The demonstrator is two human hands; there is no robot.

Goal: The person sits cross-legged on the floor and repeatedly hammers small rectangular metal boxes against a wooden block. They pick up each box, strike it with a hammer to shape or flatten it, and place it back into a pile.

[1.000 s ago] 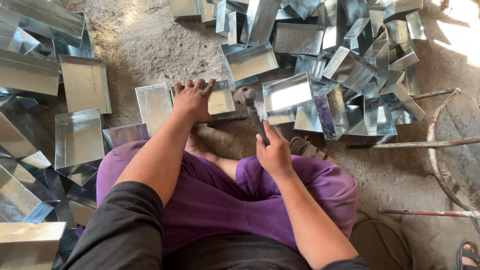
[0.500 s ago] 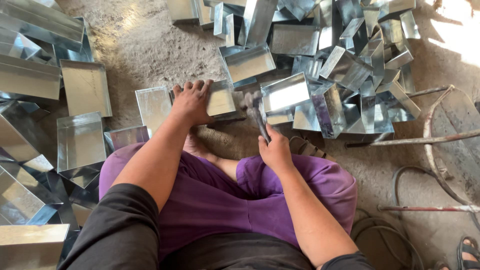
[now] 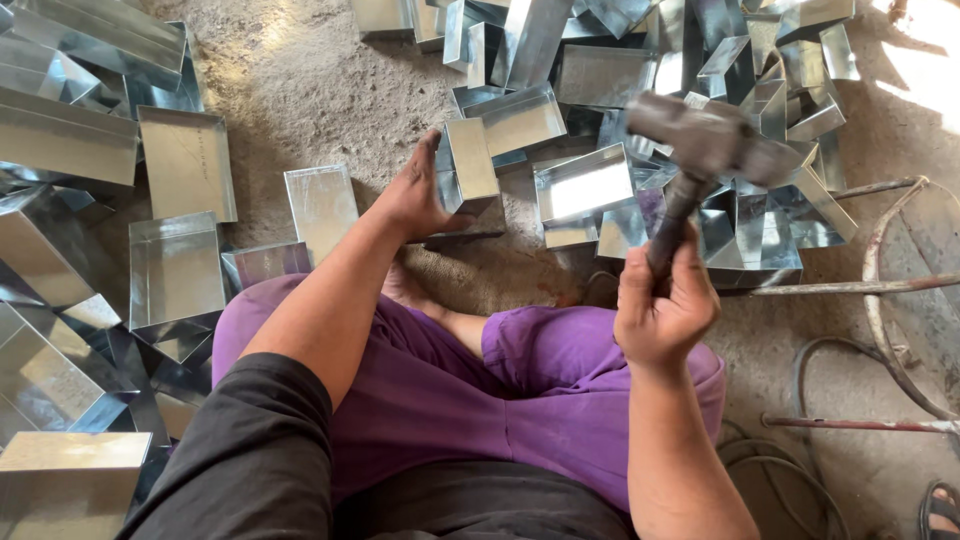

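Observation:
I sit on the ground in purple trousers with sheet-metal trays all around. My left hand (image 3: 418,196) reaches forward and grips a small shiny metal tray (image 3: 470,162), tipped up on its edge. My right hand (image 3: 662,310) is shut on the dark handle of a hammer (image 3: 700,150), raised so that its blurred grey head hangs above the pile of trays. A bright open tray (image 3: 585,185) lies just right of the one I hold.
Finished metal trays lie at the left (image 3: 185,160) and a heap of them at the top right (image 3: 760,60). A rusty metal ring frame (image 3: 880,285) and a hose (image 3: 800,380) sit at the right. Someone's sandalled foot (image 3: 940,505) shows at the bottom right corner.
My right hand has swung the hammer upward, from low near the trays to raised. My left hand has tipped the small tray up onto its edge.

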